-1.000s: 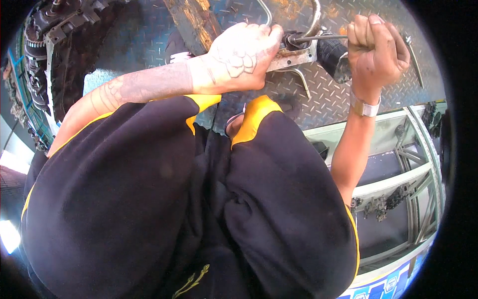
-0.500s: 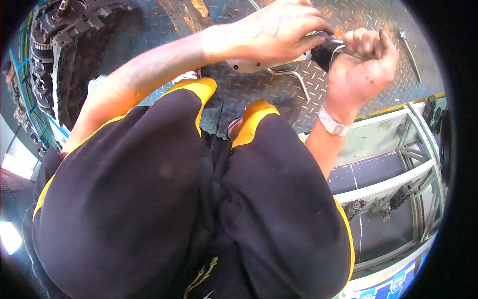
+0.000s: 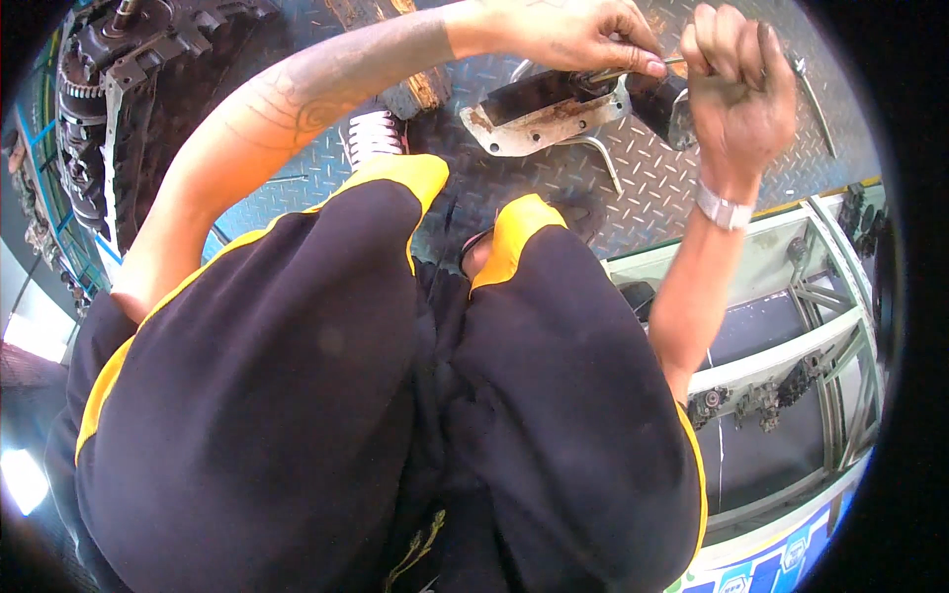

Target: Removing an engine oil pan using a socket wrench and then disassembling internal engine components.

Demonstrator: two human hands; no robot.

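Work looked unfinished: right hand (image 3: 741, 91) clenched a rod (image 3: 675, 61), left hand (image 3: 583, 32) pinched it at a flanged part (image 3: 539, 136) near the treadplate (image 3: 647, 198) edge.

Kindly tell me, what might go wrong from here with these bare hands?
The thin metal rod in the right hand might slip, and the knuckles could strike nearby metal. The left hand is bare and close beside the rod, so its fingers may get pinched. No clamp shows on the flanged metal part, so it may shift under force.
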